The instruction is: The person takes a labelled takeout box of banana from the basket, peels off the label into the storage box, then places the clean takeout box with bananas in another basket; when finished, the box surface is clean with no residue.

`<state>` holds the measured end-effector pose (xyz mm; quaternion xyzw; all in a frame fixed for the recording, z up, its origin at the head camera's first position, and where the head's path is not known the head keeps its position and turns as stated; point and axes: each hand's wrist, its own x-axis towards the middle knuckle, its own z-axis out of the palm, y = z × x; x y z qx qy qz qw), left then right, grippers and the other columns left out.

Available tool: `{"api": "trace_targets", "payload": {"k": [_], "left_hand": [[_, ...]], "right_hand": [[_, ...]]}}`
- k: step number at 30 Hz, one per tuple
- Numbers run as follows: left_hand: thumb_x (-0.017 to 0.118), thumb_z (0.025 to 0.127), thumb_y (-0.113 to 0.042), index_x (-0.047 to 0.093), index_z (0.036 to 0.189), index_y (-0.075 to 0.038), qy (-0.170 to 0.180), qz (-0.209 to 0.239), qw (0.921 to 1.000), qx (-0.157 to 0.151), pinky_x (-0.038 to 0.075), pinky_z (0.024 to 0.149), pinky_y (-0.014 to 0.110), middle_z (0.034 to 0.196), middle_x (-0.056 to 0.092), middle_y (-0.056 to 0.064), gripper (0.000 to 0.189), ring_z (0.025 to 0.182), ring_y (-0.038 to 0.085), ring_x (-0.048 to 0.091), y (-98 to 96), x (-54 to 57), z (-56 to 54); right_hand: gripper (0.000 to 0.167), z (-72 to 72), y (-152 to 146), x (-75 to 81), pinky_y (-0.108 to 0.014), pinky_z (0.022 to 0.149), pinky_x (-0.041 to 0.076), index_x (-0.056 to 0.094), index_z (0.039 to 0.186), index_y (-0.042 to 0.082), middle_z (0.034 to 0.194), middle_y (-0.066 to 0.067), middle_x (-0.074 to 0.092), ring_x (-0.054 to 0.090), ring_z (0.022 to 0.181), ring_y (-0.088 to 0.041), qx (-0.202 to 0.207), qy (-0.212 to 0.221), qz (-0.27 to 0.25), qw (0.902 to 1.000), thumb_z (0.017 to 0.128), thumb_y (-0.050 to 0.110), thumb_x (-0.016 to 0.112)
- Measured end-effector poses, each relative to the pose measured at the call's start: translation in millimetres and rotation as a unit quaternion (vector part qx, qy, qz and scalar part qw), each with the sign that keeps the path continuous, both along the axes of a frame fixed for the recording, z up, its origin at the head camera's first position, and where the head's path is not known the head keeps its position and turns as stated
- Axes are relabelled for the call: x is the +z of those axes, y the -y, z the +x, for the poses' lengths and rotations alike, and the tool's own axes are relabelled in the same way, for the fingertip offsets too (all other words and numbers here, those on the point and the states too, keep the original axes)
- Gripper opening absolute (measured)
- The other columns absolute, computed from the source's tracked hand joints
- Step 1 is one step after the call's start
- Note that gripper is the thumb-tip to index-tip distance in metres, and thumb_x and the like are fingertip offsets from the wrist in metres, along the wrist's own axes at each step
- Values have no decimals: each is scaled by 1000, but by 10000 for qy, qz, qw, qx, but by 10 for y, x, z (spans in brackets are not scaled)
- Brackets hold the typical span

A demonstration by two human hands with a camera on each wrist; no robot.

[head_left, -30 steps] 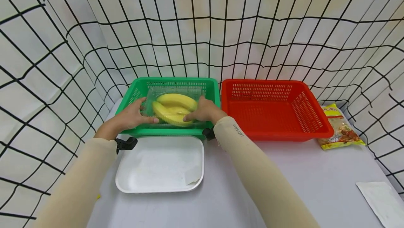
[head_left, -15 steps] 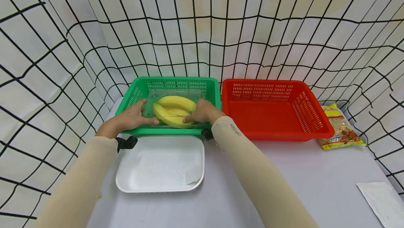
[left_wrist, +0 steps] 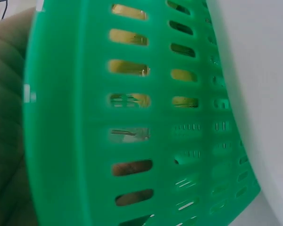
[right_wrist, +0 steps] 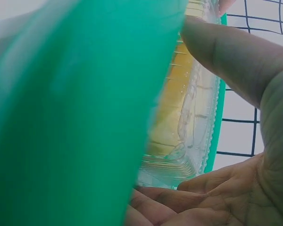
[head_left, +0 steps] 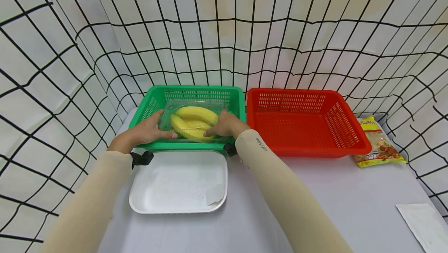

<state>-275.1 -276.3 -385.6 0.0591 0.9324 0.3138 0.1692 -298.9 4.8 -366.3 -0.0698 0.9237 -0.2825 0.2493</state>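
A clear plastic box (head_left: 171,109) with yellow bananas (head_left: 196,116) in it sits inside the green basket (head_left: 196,146). My left hand (head_left: 150,128) holds the box's left end, its thumb along the front. At the other end my right hand (head_left: 227,123) grips it, thumb over the near right corner. In the left wrist view the slotted basket wall (left_wrist: 96,117) covers most of the scene, hiding the left fingers. The right wrist view shows the right thumb (right_wrist: 240,56) at the box's upper edge (right_wrist: 198,108), with the other fingers under its end.
A white tray (head_left: 178,183) lies right in front of the green basket. The red basket (head_left: 290,128) stands beside it, with a yellow snack packet (head_left: 379,144) to its right. A flat white packet (head_left: 423,220) rests near the right edge. Black netting (head_left: 234,21) surrounds the table.
The box has settled slightly nearer and lower in the green basket, both hands moving with it. Between the last two frames almost nothing differs apart from a slight shift of the view.
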Motion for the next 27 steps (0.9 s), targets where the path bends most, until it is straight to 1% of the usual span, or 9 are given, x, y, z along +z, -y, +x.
{"api": "trace_targets", "payload": {"k": [6, 11, 15, 19, 23, 27], "left_hand": [[76, 94, -44, -4, 163, 6, -58, -6, 10000, -44, 27, 115, 73, 160, 22, 43, 117, 146, 59, 26, -4, 5, 4], [75, 95, -44, -4, 163, 7, -72, -79, 9999, -70, 28, 115, 73, 160, 22, 44, 116, 146, 60, 26, -14, 35, 22], [74, 95, -47, -4, 163, 7, -144, -198, 9997, -84, 23, 117, 73, 164, 14, 40, 118, 149, 59, 20, -33, 80, 28], [69, 96, -56, -8, 164, 4, -289, -405, 9987, -65, 22, 118, 73, 169, 3, 35, 118, 151, 59, 16, -65, 124, 11], [62, 96, -65, -10, 165, -2, -464, -473, 9978, 22, 22, 118, 72, 171, 0, 30, 118, 152, 56, 16, -124, 178, -8], [57, 97, -69, -10, 166, -6, -772, -456, 9959, 68, 17, 120, 71, 173, -2, 24, 115, 156, 51, 10, -211, 251, -27]], "right_hand": [[111, 8, -12, 9, -49, 114, 45, 11, 165, -1, 148, -17, 52, 51, 122, -30, -6, -13, -8, 10000, 91, 47, 79], [110, 14, -28, 33, -50, 117, 41, 9, 165, -1, 159, -19, 45, 49, 133, -31, 90, -74, 47, 9999, 93, 47, 77], [110, 31, -52, 74, -51, 116, 42, 7, 165, -1, 158, -20, 46, 51, 132, -31, 139, -216, 30, 9997, 94, 47, 75], [107, 49, -87, 133, -51, 116, 43, 9, 166, 1, 158, -19, 46, 51, 136, -32, 161, -535, -46, 9984, 95, 48, 74], [104, 58, -134, 200, -52, 118, 40, 10, 167, 5, 164, -15, 40, 45, 145, -32, 128, -865, -181, 9960, 96, 47, 73], [103, 38, -188, 250, -53, 118, 39, 9, 169, 11, 168, -15, 33, 38, 150, -33, 102, -1304, -24, 9914, 96, 52, 70]]}}
